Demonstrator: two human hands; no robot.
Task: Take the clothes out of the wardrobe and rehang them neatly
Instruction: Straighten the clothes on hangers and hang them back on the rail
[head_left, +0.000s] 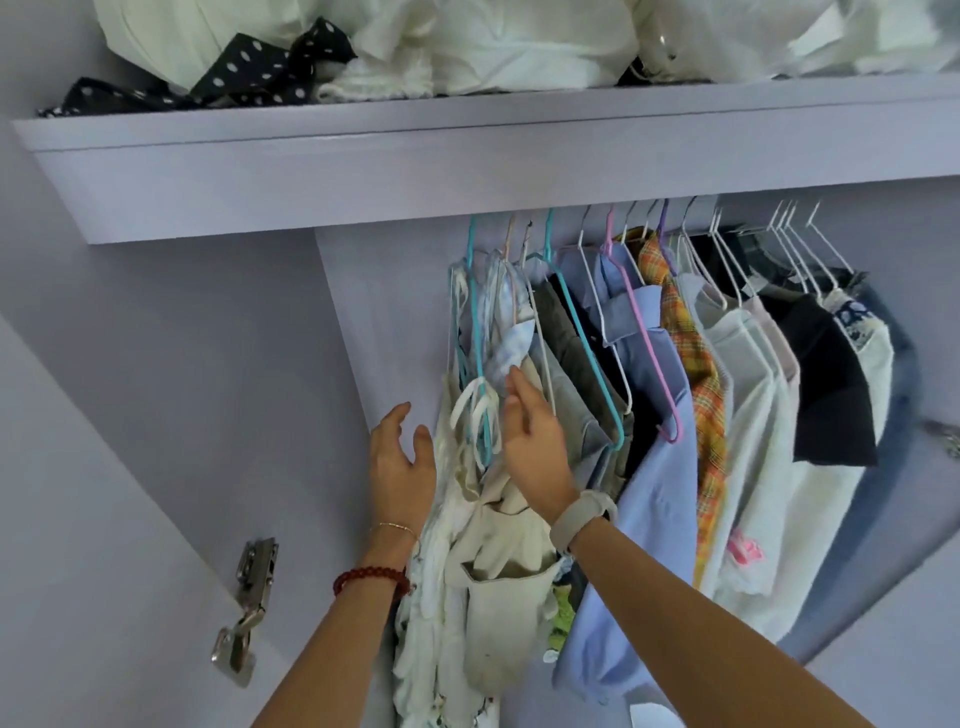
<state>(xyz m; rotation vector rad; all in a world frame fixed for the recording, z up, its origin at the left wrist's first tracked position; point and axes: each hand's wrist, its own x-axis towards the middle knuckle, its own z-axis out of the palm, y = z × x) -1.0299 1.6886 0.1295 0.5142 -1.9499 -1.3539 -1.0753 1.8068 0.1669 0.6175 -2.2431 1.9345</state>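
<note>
Clothes hang in a row on thin hangers under the lilac wardrobe shelf (363, 171). At the left end hang cream and white strappy garments (467, 519) on a turquoise hanger (475, 338). Beside them are a grey garment (571, 364), a light blue shirt (649, 493) on a pink hanger (649, 353), an orange plaid piece (696, 353), white tops (753, 415) and a dark garment (826, 384). My left hand (400, 467) is open beside the cream bunch, fingers spread. My right hand (530, 436) reaches in with straight fingers touching a pale blue patterned cloth (506, 348).
The shelf above is piled with white fabric (493, 47) and a black polka-dot cloth (249, 73). The wardrobe's inner side wall (208, 338) stands to the left, with a metal door hinge (244, 603) low on it. Another metal fitting (943, 434) shows at the right.
</note>
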